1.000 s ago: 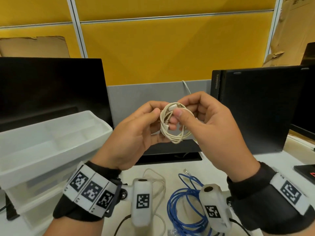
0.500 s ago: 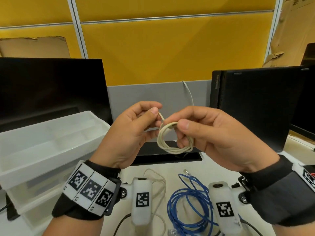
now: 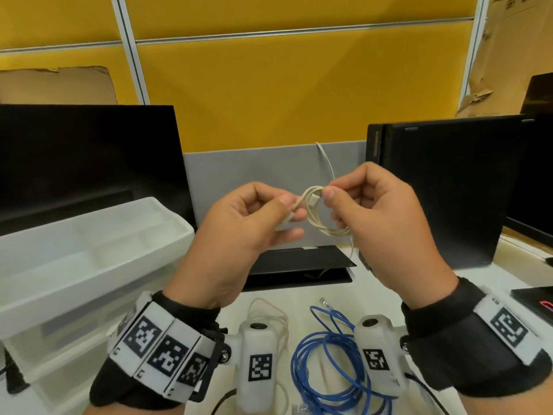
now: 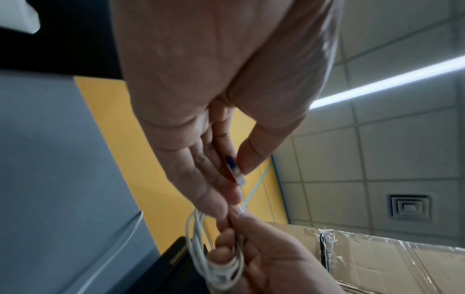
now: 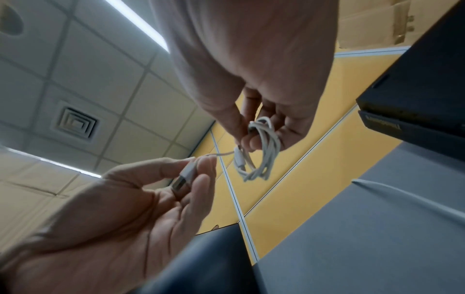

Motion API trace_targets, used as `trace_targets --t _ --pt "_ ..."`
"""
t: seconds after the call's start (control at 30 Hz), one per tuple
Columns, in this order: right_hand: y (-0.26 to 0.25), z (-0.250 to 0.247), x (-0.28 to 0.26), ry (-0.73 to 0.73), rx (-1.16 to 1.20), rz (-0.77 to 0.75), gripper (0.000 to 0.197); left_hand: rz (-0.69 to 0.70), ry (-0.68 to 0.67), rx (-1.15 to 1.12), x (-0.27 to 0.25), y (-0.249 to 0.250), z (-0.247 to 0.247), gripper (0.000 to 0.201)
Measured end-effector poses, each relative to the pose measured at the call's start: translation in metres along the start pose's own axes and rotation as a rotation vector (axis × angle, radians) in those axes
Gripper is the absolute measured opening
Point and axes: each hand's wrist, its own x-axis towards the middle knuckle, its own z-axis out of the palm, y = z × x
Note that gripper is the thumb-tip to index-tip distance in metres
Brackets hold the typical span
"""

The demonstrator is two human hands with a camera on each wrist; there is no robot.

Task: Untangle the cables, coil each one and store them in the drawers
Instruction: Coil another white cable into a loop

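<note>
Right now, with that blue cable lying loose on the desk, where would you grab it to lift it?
Probably across the bunched loops of the blue cable, coming straight down from above. The strands overlap there, so one grip gathers several; the clear plug end sticks out alone and would only trail.

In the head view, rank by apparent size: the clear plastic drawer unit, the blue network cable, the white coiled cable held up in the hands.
1. Clear plastic drawer unit, largest by far.
2. Blue network cable, loose on the desk.
3. White coiled cable, smallest, though held nearer the camera by the left hand and right hand.
</note>
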Motion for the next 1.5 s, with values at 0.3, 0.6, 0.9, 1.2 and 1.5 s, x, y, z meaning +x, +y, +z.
trace_targets --t 0.3,0.6,0.9,1.2,1.5 --pt "-0.008 0.003 -0.004 -0.011 0.165 0.044 0.006 -0.089 0.030 0.007 -0.001 -0.015 0.013 0.046" --pt "-0.019 0.003 -0.005 -0.128 0.406 0.205 0.010 -0.063 -0.001 0.196 0.000 -0.009 0.006 0.037" --pt "-0.022 0.007 -0.009 -0.144 0.307 0.092 0.010 -0.027 -0.017 0.329 0.000 -0.009 0.005 0.020" --pt "-0.020 0.005 -0.008 -0.272 0.059 -0.020 0.022 -0.016 -0.134 0.345 0.000 -0.007 -0.005 0.014" --pt "-0.020 -0.009 0.000 -0.300 0.350 0.118 0.024 -0.029 -0.231 0.282 -0.001 -0.005 -0.007 0.030"
